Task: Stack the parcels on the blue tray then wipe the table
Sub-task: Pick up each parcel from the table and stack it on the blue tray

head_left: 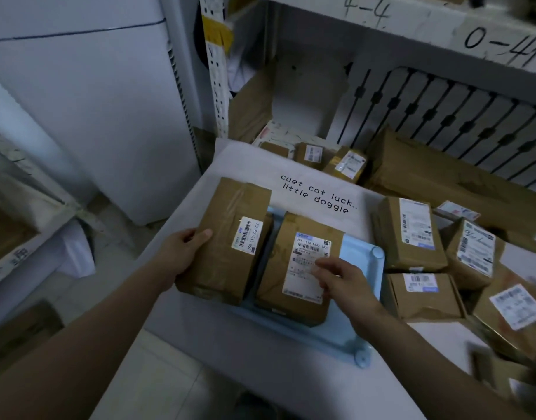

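Note:
A light blue tray (354,310) lies on the white table (260,359). Two brown cardboard parcels lie side by side on it. My left hand (182,250) grips the left edge of the larger left parcel (227,237), which overhangs the tray's left side. My right hand (342,280) rests with its fingers on the white label of the right parcel (294,268). Several more labelled parcels lie on the table right of the tray, the nearest two being an upper one (412,234) and a lower one (424,295).
A long brown box (442,174) and small parcels (345,162) lie at the table's back against a white rack with black bars (442,116). A shelf (382,28) hangs overhead. A white appliance (94,101) stands left. Tiled floor (157,383) lies below.

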A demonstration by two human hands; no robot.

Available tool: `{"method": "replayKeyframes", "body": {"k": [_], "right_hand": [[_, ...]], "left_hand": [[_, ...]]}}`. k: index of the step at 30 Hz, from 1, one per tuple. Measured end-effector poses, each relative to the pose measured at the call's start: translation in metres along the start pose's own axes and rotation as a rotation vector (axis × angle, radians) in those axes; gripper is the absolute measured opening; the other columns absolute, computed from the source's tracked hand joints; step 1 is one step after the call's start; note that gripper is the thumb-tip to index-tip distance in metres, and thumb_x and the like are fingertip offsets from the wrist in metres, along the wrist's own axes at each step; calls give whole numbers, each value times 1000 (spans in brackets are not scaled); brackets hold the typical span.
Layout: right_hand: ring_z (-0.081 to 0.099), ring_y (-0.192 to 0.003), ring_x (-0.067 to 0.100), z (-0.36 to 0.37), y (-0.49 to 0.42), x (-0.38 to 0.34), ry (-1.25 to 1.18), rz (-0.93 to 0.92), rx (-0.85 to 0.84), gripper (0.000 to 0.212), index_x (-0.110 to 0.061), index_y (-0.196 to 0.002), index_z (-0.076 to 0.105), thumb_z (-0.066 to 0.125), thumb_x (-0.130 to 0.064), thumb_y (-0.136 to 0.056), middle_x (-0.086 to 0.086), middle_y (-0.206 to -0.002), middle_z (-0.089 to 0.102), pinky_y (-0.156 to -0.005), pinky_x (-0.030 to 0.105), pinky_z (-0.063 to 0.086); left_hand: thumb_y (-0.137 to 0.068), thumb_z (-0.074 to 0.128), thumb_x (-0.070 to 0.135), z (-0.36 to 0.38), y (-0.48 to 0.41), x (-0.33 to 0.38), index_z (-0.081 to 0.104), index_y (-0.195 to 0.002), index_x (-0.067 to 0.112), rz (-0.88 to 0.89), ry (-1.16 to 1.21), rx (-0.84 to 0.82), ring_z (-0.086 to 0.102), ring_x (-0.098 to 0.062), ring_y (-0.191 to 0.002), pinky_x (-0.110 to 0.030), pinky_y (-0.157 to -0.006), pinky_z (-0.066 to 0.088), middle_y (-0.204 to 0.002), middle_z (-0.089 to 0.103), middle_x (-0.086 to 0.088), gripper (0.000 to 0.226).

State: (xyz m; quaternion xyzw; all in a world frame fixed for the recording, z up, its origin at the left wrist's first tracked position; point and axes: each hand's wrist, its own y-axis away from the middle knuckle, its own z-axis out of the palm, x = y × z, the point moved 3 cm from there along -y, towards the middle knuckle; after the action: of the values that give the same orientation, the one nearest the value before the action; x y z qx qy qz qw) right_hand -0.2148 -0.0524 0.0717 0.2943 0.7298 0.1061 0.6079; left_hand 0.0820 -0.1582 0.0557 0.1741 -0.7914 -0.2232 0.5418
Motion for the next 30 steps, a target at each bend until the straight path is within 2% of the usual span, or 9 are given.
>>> {"method": "replayKeyframes", "body": {"k": [2,6,9,13,15,19,22,26,30], "right_hand": [[59,-93,17,-3,-4,4,46,-8,49,19,-12,-113,66,66,-15,-94,4,-106,63,-75,26,50],[60,-104,22,-7,-16,14,186,-21,128,25,-15,-117,65,69,-22,-92,8,-119,59,-70,25,53],[58,-112,27,-3,-21,19,200,0,154,33,-18,-121,63,71,-21,-90,9,-130,52,-85,40,59],[51,-119,26,2,-20,17,184,20,156,43,-16,-132,56,70,-17,-91,3,-134,35,-95,42,56],[52,-120,28,1,-20,16,161,33,158,41,-17,-130,57,70,-18,-91,4,-134,35,-92,36,55],[53,-113,22,-3,-18,16,112,38,130,33,-17,-124,59,69,-18,-93,2,-132,36,-69,15,47],[54,-110,18,-5,-15,15,69,29,102,30,-18,-122,59,68,-19,-93,0,-130,36,-60,11,44],[53,-112,15,-11,-10,14,21,15,38,31,-18,-121,60,70,-23,-92,-3,-130,38,-70,11,47],[56,-119,20,-27,-3,17,-15,17,-16,30,-16,-120,63,70,-24,-92,0,-133,49,-82,22,47]], "left_hand": [[-93,59,45,5,-8,3,59,-133,15,7,-23,-26,63,-23,-106,-34,-89,49,-124,65,-8,51],[-94,60,41,10,-18,4,58,-135,16,-4,-65,-73,62,-25,-107,-36,-90,49,-125,64,-8,48],[-95,57,42,9,-22,-1,59,-132,17,-48,-80,-96,62,-27,-107,-43,-99,49,-124,65,-7,45],[-96,56,43,18,-24,1,60,-131,17,-59,-116,-135,62,-28,-108,-47,-101,48,-122,65,-7,43],[-97,55,40,23,-23,4,60,-129,16,-44,-141,-135,62,-29,-106,-46,-100,48,-121,66,-9,41],[-99,52,38,26,-21,6,61,-126,16,-55,-170,-99,61,-28,-102,-43,-95,48,-118,65,-9,36],[-101,48,38,29,-20,7,59,-126,16,-45,-211,-88,60,-29,-102,-40,-92,46,-117,63,-8,35],[-102,44,37,33,-20,7,54,-131,14,-78,-260,-54,56,-33,-107,-45,-99,44,-123,59,-13,38],[-101,46,36,42,-16,14,38,-147,13,-51,-361,159,48,-41,-125,-54,-108,37,-143,46,-20,52]]}}
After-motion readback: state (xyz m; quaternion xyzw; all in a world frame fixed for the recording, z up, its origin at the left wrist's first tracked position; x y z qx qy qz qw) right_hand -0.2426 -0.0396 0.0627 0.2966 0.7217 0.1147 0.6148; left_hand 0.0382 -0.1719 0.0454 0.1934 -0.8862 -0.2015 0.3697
